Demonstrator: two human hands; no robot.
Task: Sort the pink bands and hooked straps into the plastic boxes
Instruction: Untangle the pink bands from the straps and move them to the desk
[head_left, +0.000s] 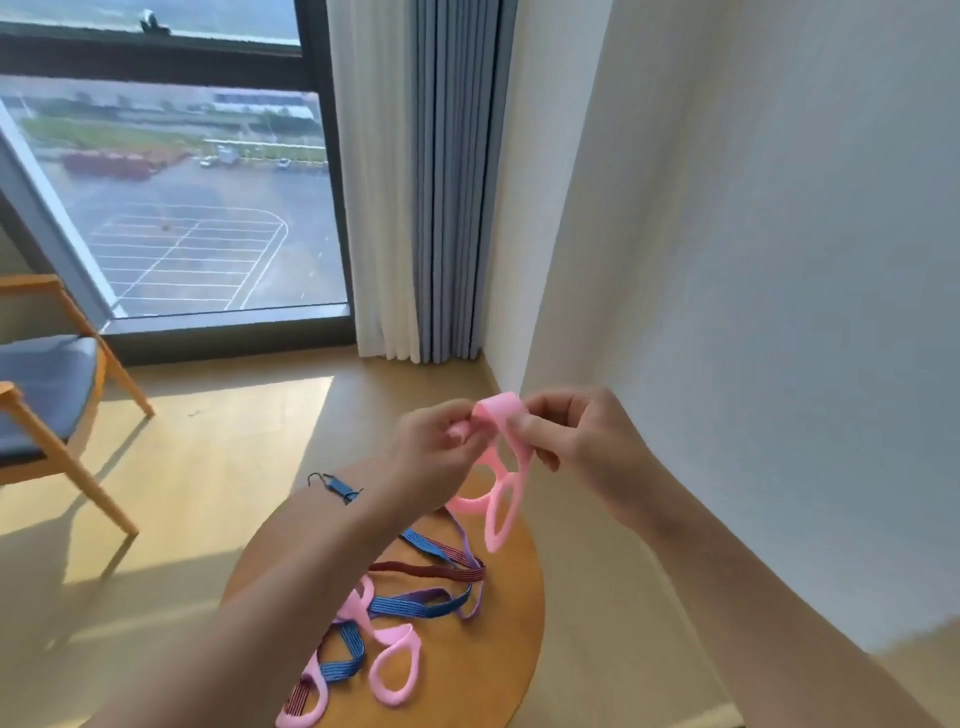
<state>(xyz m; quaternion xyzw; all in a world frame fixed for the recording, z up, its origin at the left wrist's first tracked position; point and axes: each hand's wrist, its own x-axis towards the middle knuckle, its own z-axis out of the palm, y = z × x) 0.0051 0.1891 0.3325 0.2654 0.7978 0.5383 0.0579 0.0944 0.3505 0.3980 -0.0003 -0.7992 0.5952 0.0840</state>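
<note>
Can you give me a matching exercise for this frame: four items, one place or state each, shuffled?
Items:
1. pink band
2. second pink band
3. hooked strap
4. chair

Places or states:
A. lies on the round table
B. on the floor just beyond the left forearm
C. held up in both hands, left hand and right hand
D. stands by the window

Pairs: 1-C, 2-A, 3-B, 4-D
</note>
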